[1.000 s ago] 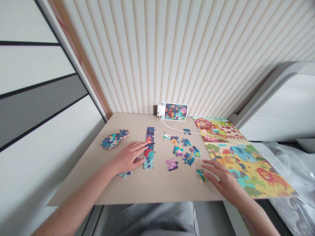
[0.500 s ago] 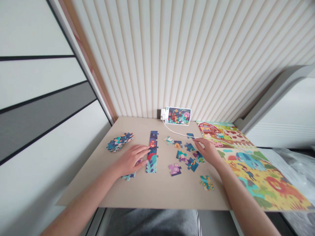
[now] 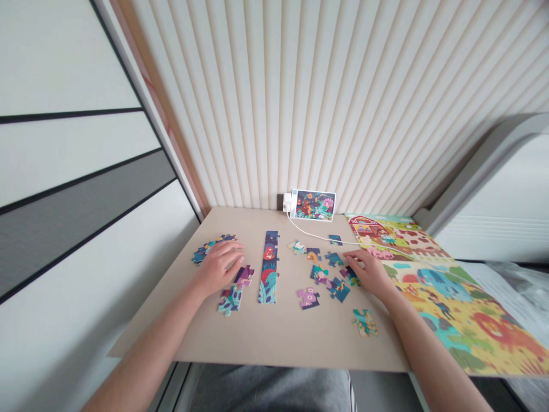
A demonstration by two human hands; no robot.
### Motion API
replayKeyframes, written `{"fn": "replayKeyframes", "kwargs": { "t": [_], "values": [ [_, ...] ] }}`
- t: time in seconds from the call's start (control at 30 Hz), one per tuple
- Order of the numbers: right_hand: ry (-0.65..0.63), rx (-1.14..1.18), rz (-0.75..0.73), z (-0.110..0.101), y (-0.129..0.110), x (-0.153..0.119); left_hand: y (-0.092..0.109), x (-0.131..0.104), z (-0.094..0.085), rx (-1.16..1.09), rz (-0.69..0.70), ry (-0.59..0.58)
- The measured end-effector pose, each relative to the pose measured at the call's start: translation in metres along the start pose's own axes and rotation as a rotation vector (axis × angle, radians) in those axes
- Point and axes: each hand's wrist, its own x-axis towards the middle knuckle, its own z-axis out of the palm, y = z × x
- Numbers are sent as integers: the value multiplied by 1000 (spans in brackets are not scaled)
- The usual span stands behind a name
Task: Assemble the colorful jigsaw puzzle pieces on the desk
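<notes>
White cable [image 3: 317, 236] is lying across the farm picture [image 3: 418, 236] while, on the counter [image 3: 278, 337], the left hand [image 3: 221, 263] is partly hiding a puzzle pile [image 3: 201, 254] and the right hand [image 3: 366, 272] a loose piece [image 3: 353, 279], each grip's closure impossible to tell.

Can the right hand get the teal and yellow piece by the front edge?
Probably yes: the teal and yellow piece lies near the right hand, on the same side of the table, and nothing covers it.
</notes>
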Motion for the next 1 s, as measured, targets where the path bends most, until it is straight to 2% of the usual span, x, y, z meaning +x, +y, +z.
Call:
{"fn": "replayKeyframes", "kwargs": {
  "t": [0.07,0.17,0.33,0.43,0.8,1.0],
  "values": [
    [-7,6,-8,1,2,0,-21,-4,-4,70,-122,93],
    [-9,19,2,1,6,0,-51,-14,-10,193,-284,143],
    [14,20,30,-1,9,0,-77,-27,-11,256,-427,7],
    [20,15,28,-1,11,-1,-80,-27,-9,208,-431,-18],
    [12,0,20,5,29,1,-61,-21,-16,86,-362,110],
    [-5,-6,26,3,27,0,-61,-20,-13,62,-378,140]
  ]
}}
